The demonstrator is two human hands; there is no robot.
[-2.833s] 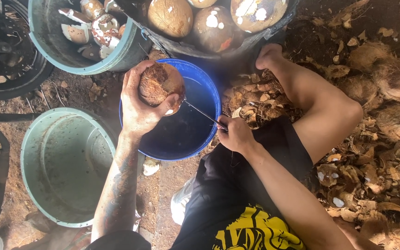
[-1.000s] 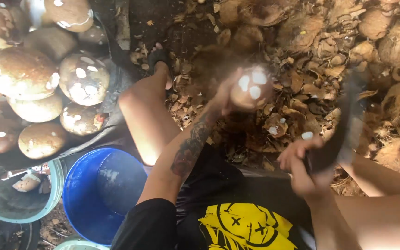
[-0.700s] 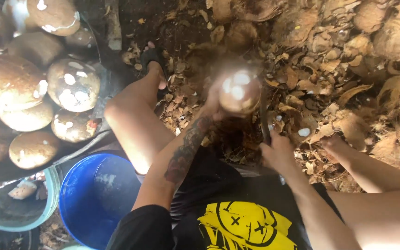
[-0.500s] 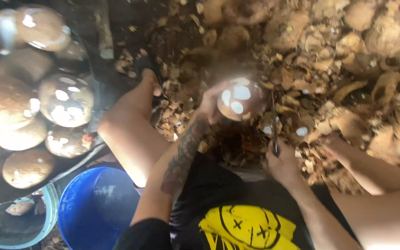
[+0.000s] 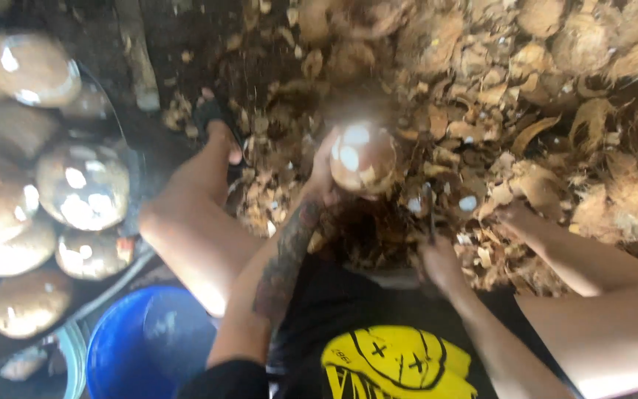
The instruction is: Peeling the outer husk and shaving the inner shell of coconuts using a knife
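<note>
From the head view, the left hand (image 5: 324, 174) is raised in front of the person, its fingers wrapped round the left side of a peeled coconut (image 5: 362, 157), which it holds clear of the ground. The coconut is round, pale brown and blurred, with bright patches on its upper face.

Lower and to the right, well apart from the coconut, the right hand (image 5: 441, 260) is closed round the handle of a thin dark blade (image 5: 430, 214) that points up toward the coconut; its tip stops short of the shell, and the blur makes it hard to tell more.

Under both hands the ground is covered by a litter of husk scraps (image 5: 526, 140), which thickens toward the top right corner, where whole husked pieces lie.

The person's bare legs spread to either side, the left foot in a dark sandal (image 5: 212, 122) at the edge of the scraps.

Along the left edge a dark tub (image 5: 123, 214) holds a heap of other peeled coconuts (image 5: 83, 185). Below it, at the bottom edge, stands a blue bucket (image 5: 149, 355).
</note>
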